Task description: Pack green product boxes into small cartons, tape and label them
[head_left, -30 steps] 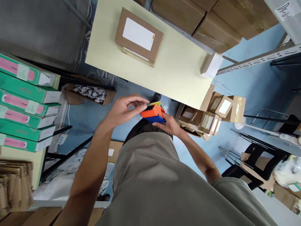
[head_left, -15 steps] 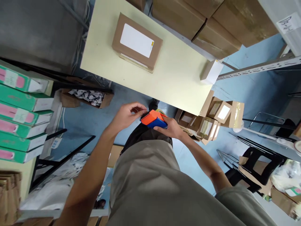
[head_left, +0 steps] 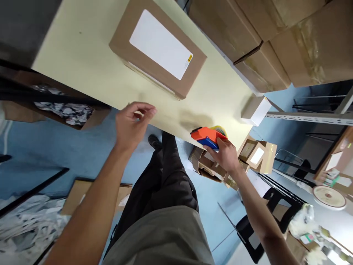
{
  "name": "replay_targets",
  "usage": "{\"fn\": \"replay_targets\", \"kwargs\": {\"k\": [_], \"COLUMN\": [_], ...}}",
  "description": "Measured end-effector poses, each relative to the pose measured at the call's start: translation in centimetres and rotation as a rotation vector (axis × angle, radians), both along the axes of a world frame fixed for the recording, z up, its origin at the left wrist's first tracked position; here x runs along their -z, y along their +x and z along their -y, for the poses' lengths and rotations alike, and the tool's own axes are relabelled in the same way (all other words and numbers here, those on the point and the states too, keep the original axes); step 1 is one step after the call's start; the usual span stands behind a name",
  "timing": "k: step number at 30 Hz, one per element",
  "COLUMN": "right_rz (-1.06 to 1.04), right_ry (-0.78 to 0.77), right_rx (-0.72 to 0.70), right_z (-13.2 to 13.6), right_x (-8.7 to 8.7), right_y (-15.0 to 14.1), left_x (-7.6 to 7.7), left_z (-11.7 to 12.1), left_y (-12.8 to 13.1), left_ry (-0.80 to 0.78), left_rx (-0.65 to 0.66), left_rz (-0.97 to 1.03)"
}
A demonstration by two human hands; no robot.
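Observation:
My right hand (head_left: 227, 156) grips an orange and blue tape dispenser (head_left: 205, 134) by its handle, just over the table's front edge. A roll with a yellow rim shows on its far side. My left hand (head_left: 132, 125) is near the same edge, thumb and fingertips pinched together; whether anything thin is between them I cannot make out. Beyond both hands a closed brown cardboard box (head_left: 121, 40) lies on the cream table (head_left: 91, 70). A large white label (head_left: 160, 44) with a small yellow mark covers much of its top. Neither hand touches the box.
A small white box (head_left: 256, 110) stands at the table's right end. Large cartons (head_left: 220, 29) are stacked behind the table. Several smaller boxes (head_left: 252, 154) lie below right. A carton of crumpled paper (head_left: 66, 108) sits at left, and a black chair (head_left: 250, 235) at lower right.
My view has come closer to the table. My hands have moved apart: the right one has carried the tape dispenser right to the table edge, the left one has gone left.

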State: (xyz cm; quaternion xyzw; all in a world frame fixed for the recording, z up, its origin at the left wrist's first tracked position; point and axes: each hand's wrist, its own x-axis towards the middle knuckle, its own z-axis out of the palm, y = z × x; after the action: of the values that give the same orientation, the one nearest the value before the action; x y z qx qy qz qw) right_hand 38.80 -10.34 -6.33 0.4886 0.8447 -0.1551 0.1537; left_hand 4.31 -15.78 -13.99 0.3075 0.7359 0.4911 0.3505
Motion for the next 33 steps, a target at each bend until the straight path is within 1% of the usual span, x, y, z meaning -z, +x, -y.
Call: {"fn": "replay_targets", "kwargs": {"k": [2, 4, 6, 9, 14, 17, 20, 23, 25, 27, 30, 33], "right_rz": [-0.057, -0.095, -0.104, -0.097, -0.08, -0.082, -0.093, -0.134, -0.141, -0.137, -0.15, -0.157], "right_ry": [0.159, 0.285, 0.375, 0.451, 0.483, 0.477, 0.478, 0.484, 0.475, 0.462, 0.441, 0.385], "right_rx": [-0.022, -0.029, -0.03, -0.035, -0.039, -0.04, -0.025, -0.003, 0.013, 0.03, 0.059, 0.095], "right_z": [-0.9, -1.6, -2.1, -2.6, -2.8, -2.7, -2.4, -1.9, -1.5, -1.1, -0.4, 0.1], "right_x": [2.7, 4.8, 6.1, 7.1, 7.8, 8.1, 8.2, 8.2, 8.1, 8.0, 7.9, 7.9], "right_y": [-0.7, -1.5, -2.2, -3.2, -3.9, -4.1, -4.4, -4.8, -5.0, -5.3, -5.8, -6.5], "left_x": [1.3, 2.3, 3.2, 4.3, 5.8, 6.2, 5.9, 5.3, 5.2, 5.2, 5.0, 4.2], "left_z": [-2.0, -3.5, -4.5, -5.4, -5.8, -5.9, -6.0, -6.4, -6.8, -7.2, -7.4, -7.1], "left_y": [-0.5, -1.0, -1.3, -1.3, -0.7, -0.3, 0.6, 1.6, 2.1, 2.4, 3.0, 4.5], "left_ry": [0.022, 0.05, 0.098, 0.167, 0.214, 0.215, 0.223, 0.278, 0.295, 0.276, 0.18, 0.062], "left_rx": [-0.024, -0.034, -0.052, -0.11, -0.163, -0.19, -0.273, -0.366, -0.391, -0.407, -0.446, -0.402], "left_rz": [-0.008, -0.028, -0.049, -0.065, -0.078, -0.089, -0.126, -0.23, -0.289, -0.304, -0.237, -0.07]}}
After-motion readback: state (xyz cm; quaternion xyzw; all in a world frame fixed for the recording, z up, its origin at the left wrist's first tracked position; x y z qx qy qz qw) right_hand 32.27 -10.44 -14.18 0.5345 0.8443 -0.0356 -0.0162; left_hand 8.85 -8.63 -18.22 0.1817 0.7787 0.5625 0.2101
